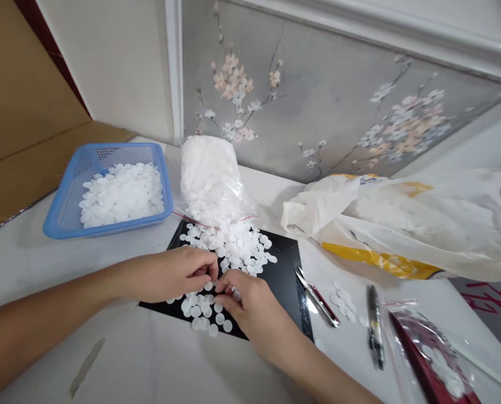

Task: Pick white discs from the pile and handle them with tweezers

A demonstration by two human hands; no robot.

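Many small white translucent discs (237,241) spill from a clear plastic bag (210,168) onto a black sheet (281,280). A smaller group of discs (200,308) lies near the sheet's front edge. My left hand (191,272) is over the sheet between the two groups, its fingers curled together. Just right of it is my right hand (237,294), thumb and fingers pinched close above the discs. Whatever either hand holds is too small or hidden to make out.
A blue basket (166,196) of discs stands at the left. On the right are a white and yellow plastic bag (401,224), tweezers with a red tool (321,303), loose discs (343,302), a black pen (375,328) and a zip bag (439,353). A floral panel (317,95) stands behind.
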